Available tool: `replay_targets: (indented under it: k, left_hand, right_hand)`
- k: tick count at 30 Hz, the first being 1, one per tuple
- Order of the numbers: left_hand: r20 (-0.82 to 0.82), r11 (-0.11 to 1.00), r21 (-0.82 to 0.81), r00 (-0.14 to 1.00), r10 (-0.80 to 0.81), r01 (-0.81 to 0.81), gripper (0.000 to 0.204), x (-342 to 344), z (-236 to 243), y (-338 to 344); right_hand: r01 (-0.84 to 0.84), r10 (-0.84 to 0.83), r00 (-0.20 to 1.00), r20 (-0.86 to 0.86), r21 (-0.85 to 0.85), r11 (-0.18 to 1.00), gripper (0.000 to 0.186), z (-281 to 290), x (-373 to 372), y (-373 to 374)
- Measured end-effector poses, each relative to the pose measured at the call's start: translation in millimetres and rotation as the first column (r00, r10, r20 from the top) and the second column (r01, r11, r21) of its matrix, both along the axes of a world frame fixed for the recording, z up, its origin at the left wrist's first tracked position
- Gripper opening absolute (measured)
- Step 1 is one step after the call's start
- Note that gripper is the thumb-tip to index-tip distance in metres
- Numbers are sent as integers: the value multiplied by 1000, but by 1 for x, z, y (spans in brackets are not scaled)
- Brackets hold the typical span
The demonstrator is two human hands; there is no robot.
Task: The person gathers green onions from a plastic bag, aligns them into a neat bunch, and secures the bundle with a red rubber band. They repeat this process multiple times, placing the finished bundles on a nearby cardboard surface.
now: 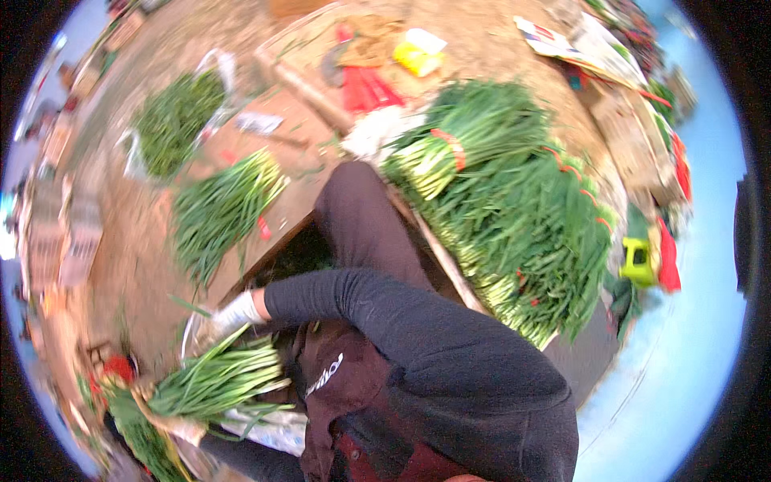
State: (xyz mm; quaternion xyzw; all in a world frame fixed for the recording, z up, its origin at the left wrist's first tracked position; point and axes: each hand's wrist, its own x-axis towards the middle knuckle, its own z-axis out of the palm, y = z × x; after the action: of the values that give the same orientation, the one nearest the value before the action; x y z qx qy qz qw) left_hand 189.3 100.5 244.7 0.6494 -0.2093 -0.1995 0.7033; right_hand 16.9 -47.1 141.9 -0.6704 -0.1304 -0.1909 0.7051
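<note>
A loose bunch of scallion-like greens [221, 377], long leaves with pale ends, lies across my left hand [181, 426] at the lower left. That hand is gloved and closed around the bunch's lower side, its fingers partly hidden. My right arm reaches across my body, and my right hand [229, 317], in a whitish glove, is at the upper edge of the same bunch. Blur keeps its fingers from showing clearly, and a single leaf sticks out beside it. Another loose pile of these greens [225, 209] rests on the board [293, 177] ahead of my hands.
To the right, tied bundles [514, 217] with orange bands are heaped up. Red strips [369, 90] and a yellow packet [418, 58] lie on the far board. A bag of greens [178, 120] stands at the far left, a lime-green stool [637, 263] at the right, cartons [60, 233] at the left.
</note>
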Motion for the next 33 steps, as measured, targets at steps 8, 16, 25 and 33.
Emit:
replay_targets:
  k: [8,16,25,33]
  left_hand:
    - [-442,985,168,892,99,-27,59,91,-161,31]
    - [-330,966,232,943,-29,111,53,71,-137,28]
    - [-540,970,-148,837,83,-191,23,122,-169,61]
    - [-613,934,-36,746,261,-356,30,142,-182,59]
  right_hand:
    - [157,48,933,-357,523,838,45,-92,-99,50]
    - [-12,196,961,-194,680,733,48,-103,-57,69]
    - [288,361,780,-511,805,518,42,-44,-125,35]
    - [543,-593,802,69,-499,676,40,-15,-70,10]
